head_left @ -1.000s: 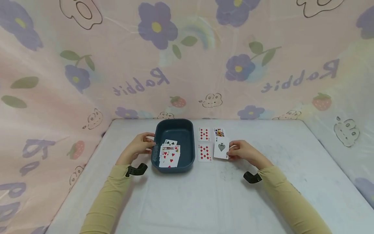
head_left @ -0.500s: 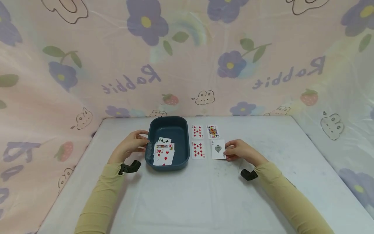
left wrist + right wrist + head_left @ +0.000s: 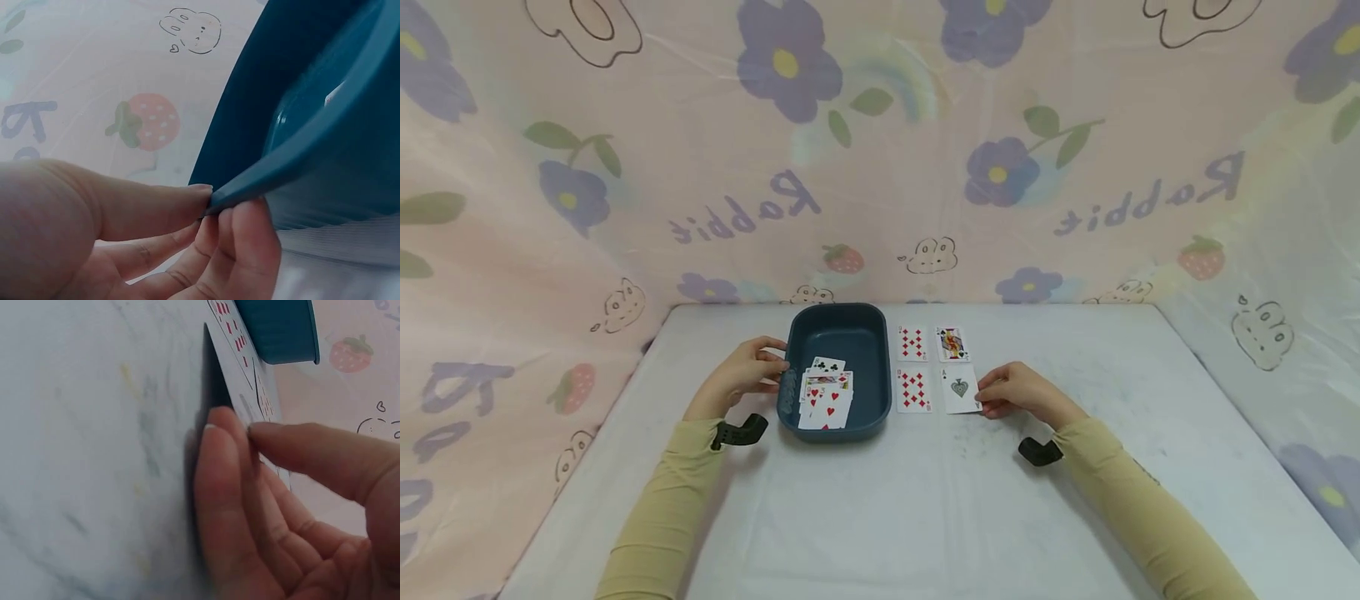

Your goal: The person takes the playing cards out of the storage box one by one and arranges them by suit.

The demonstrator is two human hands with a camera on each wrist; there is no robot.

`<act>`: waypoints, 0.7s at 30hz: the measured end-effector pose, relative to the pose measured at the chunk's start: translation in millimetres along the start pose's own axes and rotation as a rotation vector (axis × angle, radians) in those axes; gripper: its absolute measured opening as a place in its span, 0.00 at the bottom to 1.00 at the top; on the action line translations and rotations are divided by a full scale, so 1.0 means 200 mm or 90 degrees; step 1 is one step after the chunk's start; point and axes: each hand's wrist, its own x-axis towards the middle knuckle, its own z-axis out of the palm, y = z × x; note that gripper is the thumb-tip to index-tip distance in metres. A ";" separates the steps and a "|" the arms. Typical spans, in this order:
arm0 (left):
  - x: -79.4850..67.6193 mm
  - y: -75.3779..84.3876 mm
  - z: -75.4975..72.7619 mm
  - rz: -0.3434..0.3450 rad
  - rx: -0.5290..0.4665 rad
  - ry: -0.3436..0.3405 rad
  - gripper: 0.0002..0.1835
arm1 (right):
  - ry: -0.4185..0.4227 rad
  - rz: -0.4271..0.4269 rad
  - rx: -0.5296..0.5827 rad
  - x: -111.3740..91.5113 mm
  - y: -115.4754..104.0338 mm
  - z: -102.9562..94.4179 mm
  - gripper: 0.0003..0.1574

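My left hand (image 3: 741, 377) pinches the left rim of a dark blue plastic basin (image 3: 838, 315), thumb inside and fingers below the rim in the left wrist view. Several playing cards (image 3: 827, 408), hearts on top, lie piled in the basin's near left part. On the right, my right hand (image 3: 1018, 392) pinches the right edge of an ace of spades (image 3: 958, 388). Seen from the right wrist, that card (image 3: 234, 394) is tilted, its near edge raised off the table with fingertips beneath and thumb on its face.
Two diamond cards, one far (image 3: 913, 343) and one near (image 3: 913, 390), lie face up right of the basin. A spade face card (image 3: 952, 343) lies just behind the ace. A patterned cloth wall (image 3: 865, 167) rises behind the white table (image 3: 880, 517).
The ace, earlier held up overlapping the face card, has come down in front of it beside the near diamond card. My left hand keeps its place on the basin; the head view shifted slightly.
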 end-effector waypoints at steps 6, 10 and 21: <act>0.00 0.00 0.01 0.004 -0.005 -0.001 0.24 | -0.001 0.010 0.008 0.00 0.00 0.00 0.19; 0.00 0.00 0.01 0.001 -0.009 0.004 0.24 | 0.013 0.020 0.005 0.00 0.00 0.00 0.17; -0.02 0.00 0.01 0.003 -0.008 0.012 0.24 | 0.031 0.020 -0.015 0.00 0.02 0.01 0.15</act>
